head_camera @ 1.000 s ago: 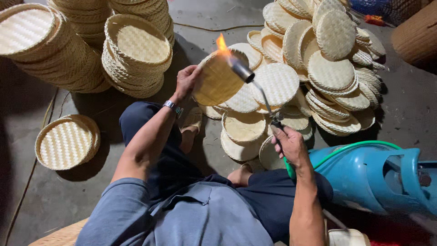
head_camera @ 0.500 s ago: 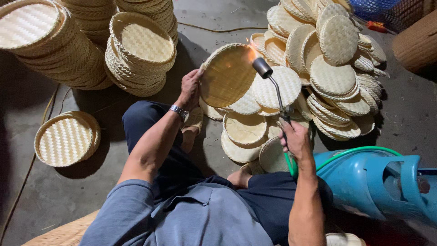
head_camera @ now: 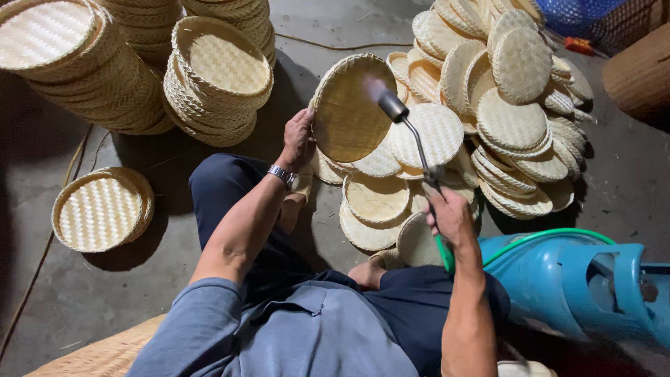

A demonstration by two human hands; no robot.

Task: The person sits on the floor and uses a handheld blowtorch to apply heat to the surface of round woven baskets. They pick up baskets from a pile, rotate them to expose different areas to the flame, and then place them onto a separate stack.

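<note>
A concrete floor (head_camera: 614, 181) was shown from above, with woven bamboo trays spread over it and a seated person at the near edge. Progress, as judged from the lay of the trays alone: tall nested stacks (head_camera: 216, 77) had been set toward the far left corner, while a loose heap of overlapping trays (head_camera: 502, 119) remained at the far right, spilling down to the person's feet. Which group had been flamed could not be told for certain; the tidy stacking suggested finished work and the heap work left, so a good share was judged to be outstanding. A single tray (head_camera: 101, 209) was laid apart at the left edge, hollow side up. A blue gas cylinder (head_camera: 593, 286) was laid on its side at the near right, with a green hose (head_camera: 544, 237) led from it.

The tray in hand (head_camera: 349, 108) was held clear of the floor, above the heap, tilted on edge with its hollow face turned toward the torch. It was gripped at its lower left rim by the left hand (head_camera: 299, 139), fingers curled closed on the rim. The torch (head_camera: 412, 132) was grasped at its green grip by the right hand (head_camera: 452, 220), fully closed. Its long axis ran from the near right up to the far left, nozzle pointed into the tray, a pale flame visible at the tip.
</note>
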